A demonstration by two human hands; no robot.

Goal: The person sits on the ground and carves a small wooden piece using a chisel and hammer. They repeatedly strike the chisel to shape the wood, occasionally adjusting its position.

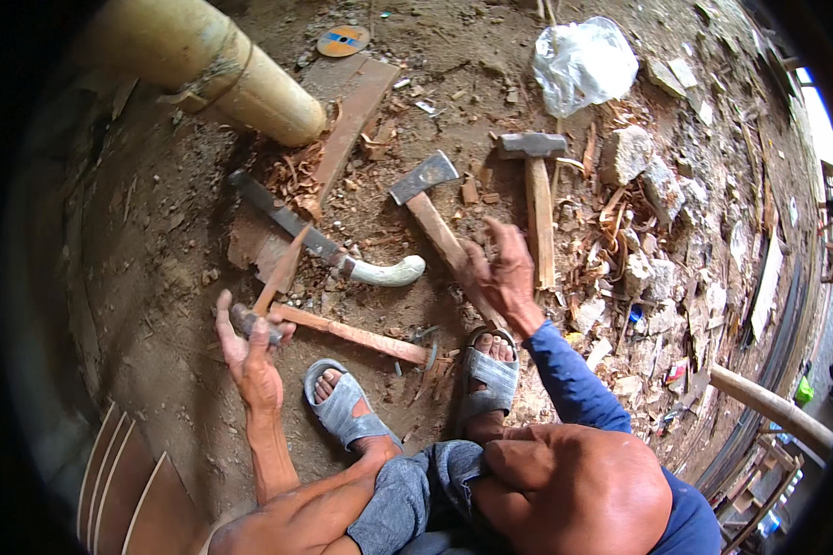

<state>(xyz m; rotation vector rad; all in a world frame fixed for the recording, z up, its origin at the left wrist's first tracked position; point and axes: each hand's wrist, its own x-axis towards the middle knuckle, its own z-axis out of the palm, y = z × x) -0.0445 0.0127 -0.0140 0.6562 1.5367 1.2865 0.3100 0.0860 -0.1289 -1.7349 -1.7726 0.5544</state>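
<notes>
In my left hand, at the left, the fingers curl around a dark metal hammer head. A tapered wooden piece rises from it; I cannot tell whether it is fitted in. My right hand is open, fingers apart, over the wooden handle of an axe; contact with it is unclear. A machete with a pale curved handle lies between my hands. Nearer my feet is a wooden handle with a thin metal piece at its right end. Right of the axe rests a sledgehammer.
A thick bamboo pole slants in at upper left, beside a plank and an orange disc. Shavings and rubble lie right, below a clear plastic bag. Curved brown boards stand lower left.
</notes>
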